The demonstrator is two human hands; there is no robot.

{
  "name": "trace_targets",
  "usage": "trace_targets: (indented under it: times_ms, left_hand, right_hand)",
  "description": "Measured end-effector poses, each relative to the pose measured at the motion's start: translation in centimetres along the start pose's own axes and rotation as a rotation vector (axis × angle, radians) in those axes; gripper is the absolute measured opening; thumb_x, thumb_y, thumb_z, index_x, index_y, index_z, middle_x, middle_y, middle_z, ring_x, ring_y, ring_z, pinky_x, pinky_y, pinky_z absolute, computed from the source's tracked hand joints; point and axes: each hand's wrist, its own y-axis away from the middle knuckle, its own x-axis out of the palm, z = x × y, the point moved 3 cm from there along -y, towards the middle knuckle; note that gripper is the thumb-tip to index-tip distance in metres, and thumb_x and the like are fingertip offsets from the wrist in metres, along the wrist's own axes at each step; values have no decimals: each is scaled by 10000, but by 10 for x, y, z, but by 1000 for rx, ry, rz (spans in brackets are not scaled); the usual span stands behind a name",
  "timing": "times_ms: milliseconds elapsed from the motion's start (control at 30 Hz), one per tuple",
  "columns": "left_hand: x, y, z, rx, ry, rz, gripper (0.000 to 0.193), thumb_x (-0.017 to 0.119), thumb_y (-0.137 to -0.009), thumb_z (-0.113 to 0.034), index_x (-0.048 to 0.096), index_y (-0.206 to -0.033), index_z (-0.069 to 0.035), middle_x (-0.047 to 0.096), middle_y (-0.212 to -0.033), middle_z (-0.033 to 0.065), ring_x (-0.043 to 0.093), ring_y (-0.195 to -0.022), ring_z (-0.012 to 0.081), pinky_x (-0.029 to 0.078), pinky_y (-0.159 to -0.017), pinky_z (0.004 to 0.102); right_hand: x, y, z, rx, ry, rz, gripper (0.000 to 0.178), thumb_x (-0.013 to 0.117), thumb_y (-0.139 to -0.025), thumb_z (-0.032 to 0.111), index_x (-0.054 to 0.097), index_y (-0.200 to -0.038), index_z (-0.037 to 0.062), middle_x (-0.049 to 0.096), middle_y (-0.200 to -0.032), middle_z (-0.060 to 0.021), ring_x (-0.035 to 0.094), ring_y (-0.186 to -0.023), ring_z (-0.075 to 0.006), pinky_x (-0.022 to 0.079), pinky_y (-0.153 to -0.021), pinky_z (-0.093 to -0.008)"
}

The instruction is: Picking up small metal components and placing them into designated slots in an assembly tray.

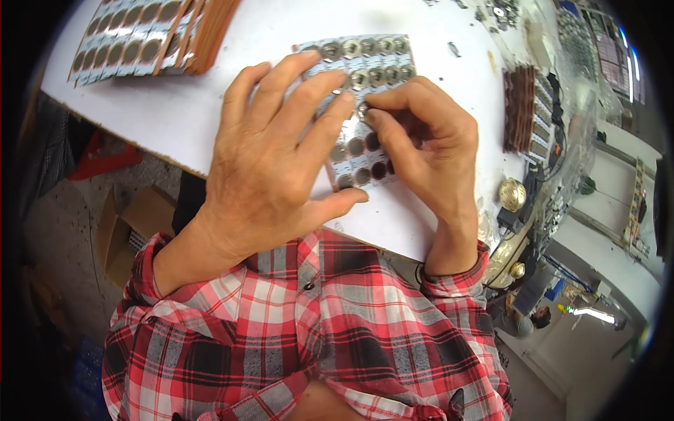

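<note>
On white bench: disc card under my spread left hand, right hand pinching silver disc mid-card. Top two rows look filled, lower two bare, so roughly halfway imo.

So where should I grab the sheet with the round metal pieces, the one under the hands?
The sheet is probably best pinched by the upper part of its right edge, coming from the right. It lies flat and that edge is uncovered, just past the round metal pieces. The left hand spreads over its left side, and the right hand covers part of the lower right.
</note>
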Motion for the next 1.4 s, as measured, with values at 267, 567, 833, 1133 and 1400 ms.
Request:
trace_targets:
  times_ms: [267,567,833,1133,1400]
  left_hand:
    - [7,5,3,8,-39,-12,910,964,-498,-385,665,-1291,-56,619,-1376,144,524,-1343,378,406,-1100,543]
    - [4,3,2,-7,-50,-13,897,961,-502,-394,671,-1278,-49,623,-1377,143,520,-1352,376,404,-1101,546]
    - [1,3,3,-17,-35,-12,862,942,-519,-384,669,-1256,-31,627,-1362,144,529,-1340,379,416,-1077,543]
    - [4,5,3,-24,-7,-49,838,936,-530,-386,679,-1249,-42,623,-1370,133,533,-1334,373,414,-1072,535]
    - [4,4,3,-25,-28,-11,808,940,-527,-380,708,-1260,-131,606,-1399,118,509,-1362,353,392,-1097,523]
  right_hand:
    - [-54,-19,-73,145,202,-558,159,712,-962,113,787,-1089,53,684,-824,21,574,-721,-68,453,-656,-218]
    - [-52,-23,-67,25,214,-453,161,747,-935,97,783,-1078,33,701,-834,7,580,-708,-70,456,-643,-228]
    - [-28,-6,-26,198,-625,-146,234,669,-976,48,718,-1167,-78,751,-946,-126,727,-763,-158,620,-667,-287]
    - [-14,-3,-18,254,-398,-92,241,738,-938,30,717,-1170,-32,746,-901,-58,686,-717,-79,518,-529,-172]
    - [-22,-3,-20,287,-361,-35,175,703,-949,-10,722,-1122,-20,710,-884,-25,647,-747,-47,515,-595,-172]
